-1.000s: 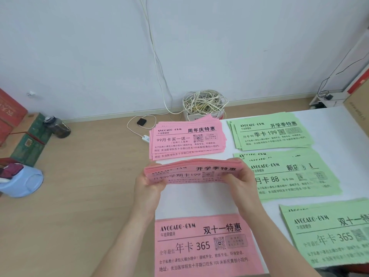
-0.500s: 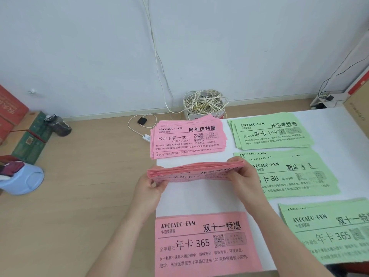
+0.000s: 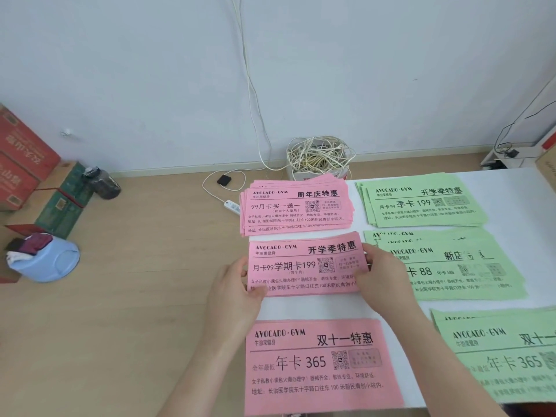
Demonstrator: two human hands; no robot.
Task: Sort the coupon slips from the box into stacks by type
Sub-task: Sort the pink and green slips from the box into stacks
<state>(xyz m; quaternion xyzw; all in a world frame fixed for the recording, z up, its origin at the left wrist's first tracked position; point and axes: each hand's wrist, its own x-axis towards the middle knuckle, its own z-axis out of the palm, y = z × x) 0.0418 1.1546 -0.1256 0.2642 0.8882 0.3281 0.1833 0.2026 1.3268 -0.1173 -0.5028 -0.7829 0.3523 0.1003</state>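
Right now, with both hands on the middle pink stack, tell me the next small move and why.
Probably release both grips. The middle pink stack looks flat on the table, in the gap between the far pink stack and the near pink stack, while the left hand and right hand pinch its ends.

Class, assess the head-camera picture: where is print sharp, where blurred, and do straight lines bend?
Head view: print on the middle pink stack, gripped by the left hand and right hand, is sharp; the lower-right green stack smears toward the frame edge; the skirting line bows slightly, a wide-angle effect; light is soft, without hard shadows.
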